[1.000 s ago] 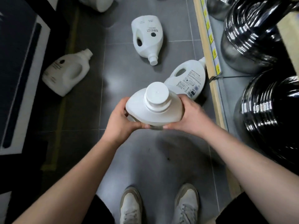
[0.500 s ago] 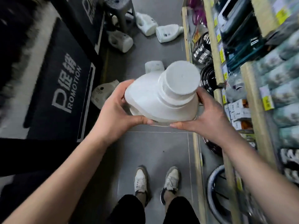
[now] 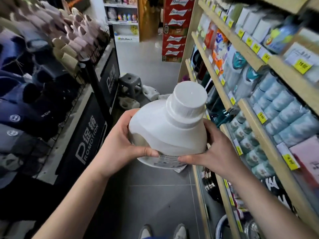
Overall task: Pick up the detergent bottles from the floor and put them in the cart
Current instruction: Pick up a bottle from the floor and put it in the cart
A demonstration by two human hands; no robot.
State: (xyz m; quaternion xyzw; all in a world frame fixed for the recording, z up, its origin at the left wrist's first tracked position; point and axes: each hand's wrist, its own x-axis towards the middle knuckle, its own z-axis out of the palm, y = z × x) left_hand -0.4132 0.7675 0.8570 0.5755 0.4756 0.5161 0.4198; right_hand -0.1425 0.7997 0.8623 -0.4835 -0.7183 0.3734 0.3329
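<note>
White detergent bottle point(image 3: 165, 135) now lifted well clear of floor, cap up; a second ago I held it low. I clasp its sides with left hand point(image 3: 124, 144) and right hand point(image 3: 217, 152), fingers curled round. View swung up aisle, cart not visible, so carry comes next. Floor bottles point(image 3: 129, 104) wait by grey stool point(image 3: 130, 83).

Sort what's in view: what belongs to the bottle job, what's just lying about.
Job: detergent bottle, held by left hand and right hand; floor bottles ahead. Cart not in view.
Just there: grey stool, promotion sign, beer cartons, shelved paper rolls.
</note>
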